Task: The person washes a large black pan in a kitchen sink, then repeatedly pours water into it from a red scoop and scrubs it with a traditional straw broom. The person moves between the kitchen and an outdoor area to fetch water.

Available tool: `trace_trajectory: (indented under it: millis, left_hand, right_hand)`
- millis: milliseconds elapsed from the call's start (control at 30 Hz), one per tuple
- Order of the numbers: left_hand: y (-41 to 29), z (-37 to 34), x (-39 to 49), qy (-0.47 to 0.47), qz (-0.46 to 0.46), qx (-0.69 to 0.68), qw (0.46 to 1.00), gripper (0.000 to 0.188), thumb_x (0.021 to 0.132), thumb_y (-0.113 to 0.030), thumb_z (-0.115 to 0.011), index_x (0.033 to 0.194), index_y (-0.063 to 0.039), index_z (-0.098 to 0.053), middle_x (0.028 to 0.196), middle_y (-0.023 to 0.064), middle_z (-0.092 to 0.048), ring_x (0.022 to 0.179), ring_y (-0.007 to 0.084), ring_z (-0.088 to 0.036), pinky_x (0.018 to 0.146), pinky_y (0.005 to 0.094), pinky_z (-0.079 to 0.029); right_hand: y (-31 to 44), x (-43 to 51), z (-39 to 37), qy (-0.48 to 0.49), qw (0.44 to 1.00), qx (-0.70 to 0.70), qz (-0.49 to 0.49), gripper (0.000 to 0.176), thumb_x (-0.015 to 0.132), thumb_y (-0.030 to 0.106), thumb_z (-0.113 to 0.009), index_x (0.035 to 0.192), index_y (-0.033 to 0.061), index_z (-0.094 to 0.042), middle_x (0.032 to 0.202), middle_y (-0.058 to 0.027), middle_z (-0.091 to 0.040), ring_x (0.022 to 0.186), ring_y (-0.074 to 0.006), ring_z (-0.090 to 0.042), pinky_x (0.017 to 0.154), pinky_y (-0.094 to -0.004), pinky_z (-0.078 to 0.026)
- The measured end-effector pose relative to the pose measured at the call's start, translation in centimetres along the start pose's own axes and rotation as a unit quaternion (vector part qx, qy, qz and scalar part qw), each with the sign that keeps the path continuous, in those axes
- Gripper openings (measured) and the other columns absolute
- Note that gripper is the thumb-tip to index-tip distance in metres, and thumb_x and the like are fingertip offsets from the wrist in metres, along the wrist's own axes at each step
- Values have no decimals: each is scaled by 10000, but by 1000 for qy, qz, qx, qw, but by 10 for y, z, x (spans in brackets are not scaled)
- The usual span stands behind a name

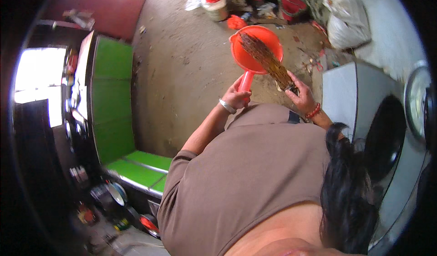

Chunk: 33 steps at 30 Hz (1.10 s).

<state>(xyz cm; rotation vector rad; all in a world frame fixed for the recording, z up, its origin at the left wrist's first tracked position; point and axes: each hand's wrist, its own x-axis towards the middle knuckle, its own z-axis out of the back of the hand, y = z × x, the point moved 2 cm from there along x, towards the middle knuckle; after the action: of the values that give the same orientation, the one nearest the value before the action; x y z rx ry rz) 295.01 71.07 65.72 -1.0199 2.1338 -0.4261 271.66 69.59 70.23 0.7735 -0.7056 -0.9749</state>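
My left hand (238, 94) is closed around the handle of a red plastic ladle (241, 62), whose round bowl points away from me over the floor. In my right hand (302, 94) is the bound end of a brown bristle brush (264, 58), perhaps a pot-scrubbing whisk. The brush slants up and to the left across the right part of the bowl, its frayed tip above the bowl. Whether the bristles touch the bowl, I cannot tell.
A stove block with a large dark wok (385, 138) stands at the right, near a round lid (418, 102). White sacks (346, 17) lean on the wall. A lidded bucket (215, 6) stands ahead. Green-fronted cabinets (114, 95) line the left, with dishes on the counter.
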Motion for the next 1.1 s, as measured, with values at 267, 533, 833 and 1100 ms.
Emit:
trace_trajectory:
  millis: [267, 533, 833, 1100]
  left_hand:
    - [28, 41, -22, -115, -169, -149, 967, 743, 620, 34, -557, 1226, -192, -192, 670, 53, -464, 443, 134, -450, 384, 261, -386]
    - [80, 16, -20, -300, -361, -178, 865, 651, 646, -3, -553, 1195, -138, -229, 709, 72, -462, 474, 134, -474, 392, 243, -400]
    - [149, -84, 12, -489, -523, -217, 664, 664, 629, 5, -560, 1191, -141, -237, 683, 56, -451, 454, 129, -477, 373, 256, -415]
    - [161, -207, -3, -609, -600, -179, 488, 672, 617, -13, -559, 1200, -137, -249, 650, 50, -451, 435, 124, -468, 372, 242, -404]
  right_hand:
    - [1, 85, -6, 163, 963, 213, 0, 523, 709, 37, -473, 1201, 54, -297, 883, -63, -504, 712, -113, -467, 648, -212, -398]
    - [-72, 167, -36, 344, 863, 363, -62, 475, 756, 113, -479, 1194, 66, -301, 762, -30, -488, 495, -66, -438, 415, -178, -363]
    - [-109, 196, -41, 519, 735, 434, -51, 456, 763, 125, -466, 1183, 58, -303, 789, -71, -505, 479, -83, -438, 376, -192, -348]
    - [-38, 198, -13, 641, 645, 416, 32, 438, 780, 132, -454, 1188, 70, -306, 831, -97, -522, 468, -79, -422, 387, -183, -336]
